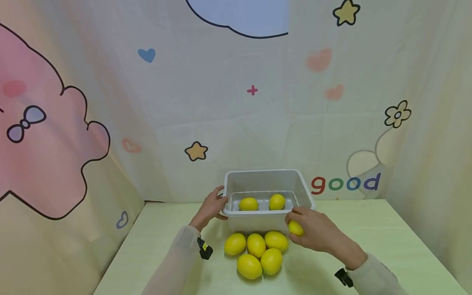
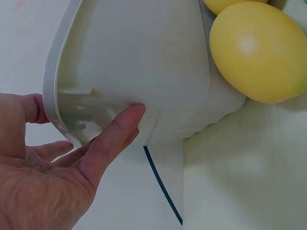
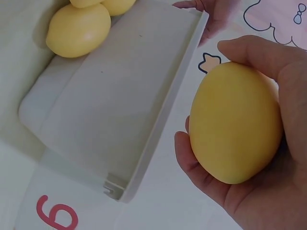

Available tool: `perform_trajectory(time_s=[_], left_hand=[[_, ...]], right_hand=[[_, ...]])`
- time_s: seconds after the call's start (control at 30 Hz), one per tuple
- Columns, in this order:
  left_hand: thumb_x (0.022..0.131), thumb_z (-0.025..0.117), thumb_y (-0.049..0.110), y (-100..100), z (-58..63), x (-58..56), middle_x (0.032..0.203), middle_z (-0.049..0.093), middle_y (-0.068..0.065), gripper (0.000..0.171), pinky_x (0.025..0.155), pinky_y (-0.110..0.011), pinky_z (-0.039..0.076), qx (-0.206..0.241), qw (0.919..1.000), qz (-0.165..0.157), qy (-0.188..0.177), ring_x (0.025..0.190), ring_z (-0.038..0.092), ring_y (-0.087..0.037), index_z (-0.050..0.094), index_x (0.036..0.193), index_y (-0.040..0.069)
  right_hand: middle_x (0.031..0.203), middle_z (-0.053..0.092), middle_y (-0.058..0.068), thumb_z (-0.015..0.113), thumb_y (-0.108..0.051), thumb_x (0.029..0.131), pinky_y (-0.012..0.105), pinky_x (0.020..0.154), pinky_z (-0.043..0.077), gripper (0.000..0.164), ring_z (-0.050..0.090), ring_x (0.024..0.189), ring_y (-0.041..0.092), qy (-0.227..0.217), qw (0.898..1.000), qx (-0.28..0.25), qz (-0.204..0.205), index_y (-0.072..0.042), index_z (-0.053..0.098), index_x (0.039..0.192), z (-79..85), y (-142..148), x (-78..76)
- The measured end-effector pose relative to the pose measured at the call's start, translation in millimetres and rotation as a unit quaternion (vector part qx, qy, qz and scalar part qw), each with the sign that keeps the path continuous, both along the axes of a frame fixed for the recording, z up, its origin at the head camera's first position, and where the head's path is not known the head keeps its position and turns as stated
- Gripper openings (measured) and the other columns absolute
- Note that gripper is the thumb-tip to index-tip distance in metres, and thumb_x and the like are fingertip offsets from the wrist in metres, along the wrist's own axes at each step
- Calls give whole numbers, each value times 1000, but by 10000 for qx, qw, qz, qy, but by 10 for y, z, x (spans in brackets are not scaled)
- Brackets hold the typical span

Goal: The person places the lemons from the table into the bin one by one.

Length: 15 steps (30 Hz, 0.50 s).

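Note:
A light grey plastic bin [image 1: 252, 221] stands at the back of the table with two lemons [image 1: 248, 204] inside. My left hand [image 1: 211, 208] grips its left rim, and in the left wrist view the fingers [image 2: 115, 132] lie against the outer wall below the rim. My right hand [image 1: 318, 229] holds a lemon [image 3: 235, 122] just outside the bin's front right corner, fingers and thumb curled round it. Several more lemons [image 1: 256, 245] lie close together on the table in front of the bin.
The pale green table [image 1: 147, 246] ends at a printed curtain [image 1: 250, 135] right behind the bin. More curtain hangs along both sides. A small black device [image 1: 204, 248] sits at the left wrist, another [image 1: 344, 277] at the right.

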<state>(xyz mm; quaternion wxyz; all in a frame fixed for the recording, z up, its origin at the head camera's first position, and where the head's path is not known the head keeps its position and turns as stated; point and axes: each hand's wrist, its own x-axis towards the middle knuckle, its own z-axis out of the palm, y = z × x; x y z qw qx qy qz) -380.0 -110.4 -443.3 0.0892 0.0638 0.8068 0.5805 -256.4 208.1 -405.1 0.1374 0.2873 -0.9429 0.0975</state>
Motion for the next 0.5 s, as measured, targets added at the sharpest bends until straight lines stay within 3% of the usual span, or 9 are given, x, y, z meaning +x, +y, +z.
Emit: perform_trajectory(time_s=[0.5], left_hand=[[96,50,21,-2,24,18,145,49,-25,65,64,-45,61,29,10000,-34,53,117,60,-45,26,156,14]], right_hand=[[93,59,-6,79,-31,79,20,61,43,27,49,75,9,285,9996,4,25,-20,68,101,337,-28,-92]])
